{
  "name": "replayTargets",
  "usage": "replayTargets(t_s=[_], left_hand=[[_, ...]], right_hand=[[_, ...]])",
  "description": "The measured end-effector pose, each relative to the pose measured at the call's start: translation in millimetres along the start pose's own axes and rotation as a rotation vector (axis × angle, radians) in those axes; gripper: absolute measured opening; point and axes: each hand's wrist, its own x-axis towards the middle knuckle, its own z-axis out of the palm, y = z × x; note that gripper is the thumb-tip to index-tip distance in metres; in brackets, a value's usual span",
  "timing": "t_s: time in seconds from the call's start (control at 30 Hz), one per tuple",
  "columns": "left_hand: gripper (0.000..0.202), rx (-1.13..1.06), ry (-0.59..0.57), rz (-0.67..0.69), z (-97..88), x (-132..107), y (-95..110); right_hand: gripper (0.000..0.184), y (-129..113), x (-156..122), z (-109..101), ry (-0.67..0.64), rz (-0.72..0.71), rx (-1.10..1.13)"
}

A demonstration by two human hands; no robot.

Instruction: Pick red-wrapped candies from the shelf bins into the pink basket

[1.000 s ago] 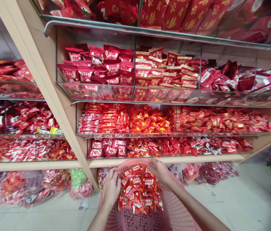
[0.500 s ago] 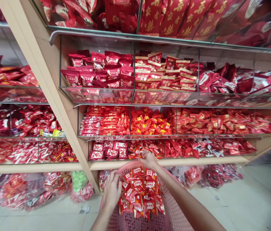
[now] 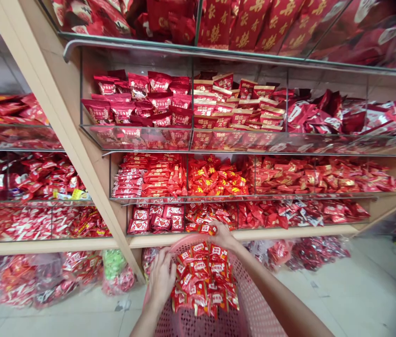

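Left hand [image 3: 162,274] is hooked over the rim of the pink basket [image 3: 259,311], red packets [image 3: 199,269] piled inside. Right hand [image 3: 221,235] has got a loose packet [image 3: 206,229] pinched near the far rim, by the lowest shelf [image 3: 324,231].

The basket [image 3: 253,306] is pink, its packets [image 3: 198,267] red, white and gold.

Two hands [image 3: 161,276], one pink basket [image 3: 254,304]

packets [image 3: 199,269] in basket [image 3: 259,299] before shelves [image 3: 289,233], bags [image 3: 52,281] on floor [image 3: 362,299] left and right
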Motion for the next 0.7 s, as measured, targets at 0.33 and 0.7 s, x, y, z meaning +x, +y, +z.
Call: replayTargets(t_s=[0.33, 0.7], left_hand=[[0.023, -0.005, -0.011, 0.014, -3.1, 0.7, 1.1], [0.025, 0.012, 0.011, 0.021, -2.4, 0.9, 1.8]], right_hand=[[0.041, 5.6, -27.7, -7.8, 0.021, -0.147, 0.371], [0.033, 31.8, -118.4, -4.8, -0.163, -0.216, 0.117]])
